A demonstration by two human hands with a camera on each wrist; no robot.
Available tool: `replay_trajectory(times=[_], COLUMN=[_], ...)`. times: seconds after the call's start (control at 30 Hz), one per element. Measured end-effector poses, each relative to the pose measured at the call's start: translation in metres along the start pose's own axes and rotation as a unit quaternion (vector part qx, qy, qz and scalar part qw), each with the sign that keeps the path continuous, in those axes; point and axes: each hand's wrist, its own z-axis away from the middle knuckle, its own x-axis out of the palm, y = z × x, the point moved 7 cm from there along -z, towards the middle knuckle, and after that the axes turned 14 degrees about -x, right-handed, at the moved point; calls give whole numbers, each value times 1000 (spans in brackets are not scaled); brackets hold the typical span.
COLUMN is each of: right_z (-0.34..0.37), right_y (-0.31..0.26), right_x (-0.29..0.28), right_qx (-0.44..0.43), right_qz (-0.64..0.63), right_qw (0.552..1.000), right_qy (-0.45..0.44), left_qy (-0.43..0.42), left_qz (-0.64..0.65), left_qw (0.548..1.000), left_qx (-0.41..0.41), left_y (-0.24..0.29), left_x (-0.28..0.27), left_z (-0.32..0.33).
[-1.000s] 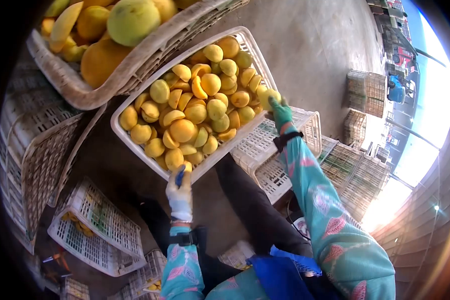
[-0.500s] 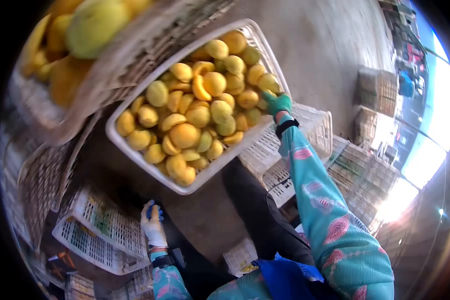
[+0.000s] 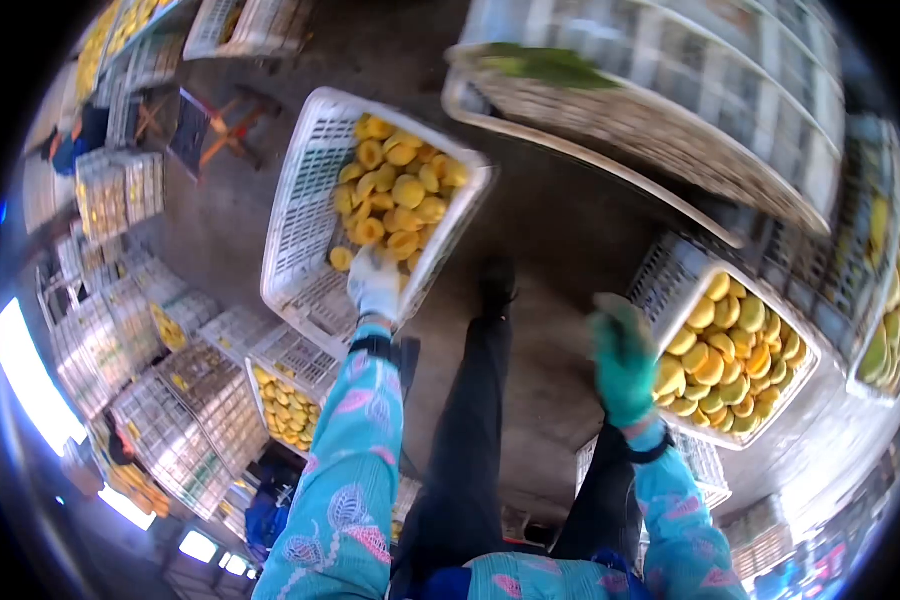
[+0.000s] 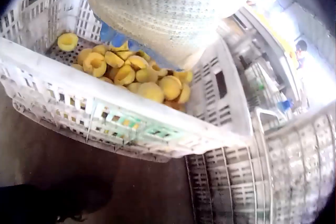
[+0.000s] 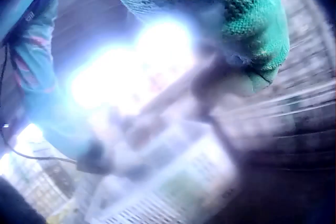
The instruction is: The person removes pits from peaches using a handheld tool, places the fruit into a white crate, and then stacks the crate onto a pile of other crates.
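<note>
Yellow fruit halves [image 3: 407,190] heaped toward one side of white crate [image 3: 305,190]. Left hand [image 3: 375,285], white-gloved with blue fingertips, lowered over crate wall, placed at halves; grip width and contents hidden by glove, cannot be told. Right hand [image 3: 622,365], green-gloved, blurred, seen beside second crate [image 3: 670,275], filled with yellow fruit [image 3: 735,350]; whether anything is gripped there, wide or narrow, cannot be told.
</note>
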Motion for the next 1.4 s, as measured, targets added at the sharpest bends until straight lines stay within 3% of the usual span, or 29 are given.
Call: replay_trajectory(times=[0.03, 0.07, 0.1, 0.13, 0.17, 0.2, 0.3, 0.33, 0.37, 0.4, 0.53, 0.57, 0.6, 0.67, 0.7, 0.8, 0.83, 0.9, 0.93, 1.0, 1.03, 1.07, 1.1, 1.13, 1.17, 1.23, 1.27, 1.3, 1.4], right_z=[-22, -46, -60, -79, -101, -116, -180, -203, -223, -238, -236, -232, -233, -242, -240, -231, -233, -237, -239, -243, -243, -241, -235, -221, -209, -177, -161, -142, -68], right_y=[-19, -36, -34, -33, -36, -22, 23, 33, 42, 31, 80, 78, 81, 102, 103, 98, 97, 100, 85, 45, 31, 16, -4, -15, -30, -35, -35, -29, 2], right_x=[48, 92, 141, 185, 223, 262, 355, 376, 398, 407, 483, 483, 485, 489, 482, 472, 468, 468, 460, 431, 419, 403, 382, 365, 340, 287, 260, 232, 133], right_qx=[-1, -43, 36, -43, -33, -38, -4, -21, -111, -82, -344, -391, -393, -287, -273, -319, -318, -260, -258, -200, -130, -56, 5, 103, 153, 228, 246, 260, 290], right_qz=[-115, -84, -147, -72, -47, 14, 227, 266, 324, 292, 475, 513, 510, 495, 487, 517, 520, 437, 440, 278, 134, -13, -162, -389, -488, -556, -576, -564, -490], right_qw=[993, 995, 985, 990, 984, 987, 940, 929, 910, 910, 751, 717, 716, 735, 751, 742, 741, 771, 772, 889, 935, 956, 949, 884, 831, 784, 767, 775, 822], right_qy=[-3, -27, -81, -112, -171, -155, -255, -255, -233, -281, -305, -265, -269, -363, -353, -285, -282, -384, -379, -305, -301, -287, -271, -239, -218, -156, -139, -117, 1], left_qy=[-82, -57, -48, -49, -52, -88, -45, -106, -168, -175, -214, -212, -214, -284, -296, -348, -349, -282, -282, -365, -365, -332, -298, -302, -318, -302, -307, -312, -373], left_qz=[-26, -65, -60, -73, -91, -147, -168, -181, -194, -190, -272, -296, -296, -291, -277, -66, -64, -16, -15, 124, 125, 143, 163, 279, 413, 544, 545, 546, 599], left_qw=[994, 995, 997, 996, 995, 985, 984, 977, 966, 966, 937, 931, 930, 913, 913, 928, 929, 956, 957, 897, 897, 909, 920, 860, 789, 694, 701, 707, 626], left_qx=[-63, -54, -4, -6, -6, -24, 30, 17, 4, -3, -41, -36, -42, -33, -40, -112, -109, -72, -67, -217, -214, -206, -195, -302, -325, -362, -343, -323, -332], left_y=[-8, -8, -8, -4, 1, 4, 23, 29, 32, 37, 29, 28, 24, 21, 12, -34, -50, -66, -71, -95, -107, -120, -118, -117, -135, -132, -145, -158, -118], left_x=[19, 30, 43, 49, 54, 61, 77, 88, 102, 112, 155, 156, 154, 136, 134, 151, 155, 150, 148, 152, 150, 144, 134, 115, 120, 91, 87, 85, 47], left_z=[-26, -43, -65, -82, -98, -115, -157, -169, -178, -187, -211, -212, -213, -202, -196, -176, -170, -174, -179, -180, -180, -177, -172, -153, -142, -116, -110, -104, -54])
